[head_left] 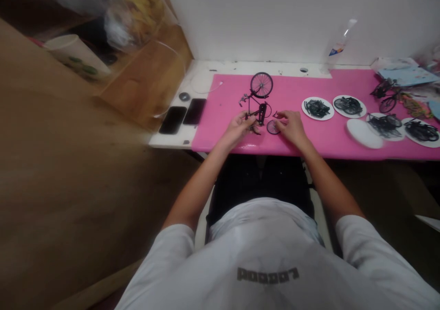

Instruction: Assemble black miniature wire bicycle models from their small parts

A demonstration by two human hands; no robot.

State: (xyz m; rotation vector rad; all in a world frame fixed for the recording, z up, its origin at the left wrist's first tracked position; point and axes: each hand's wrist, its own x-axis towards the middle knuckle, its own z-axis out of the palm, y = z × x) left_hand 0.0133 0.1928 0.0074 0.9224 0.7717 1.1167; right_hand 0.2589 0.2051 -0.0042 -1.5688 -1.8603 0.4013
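A small black model bicycle frame (256,106) is over the pink table cover, with a spoked wheel (261,85) at its far end. My left hand (239,127) is closed on the near end of the frame, thumb and fingers around dark parts. My right hand (289,125) pinches the edge of a smaller spoked wheel (273,127), just right of the frame's near end. A tiny dark part (275,114) shows at the right fingertips. The small wheel and the frame look apart, though fine contact is too small to tell.
White plates of black parts (318,108) stand right on the pink cover (227,103), beside a blank white lid or plate (364,133). Another dark model (387,100) lies behind them. Two phones (173,120) lie left, near a cable. A clear bottle (340,44) is at the wall.
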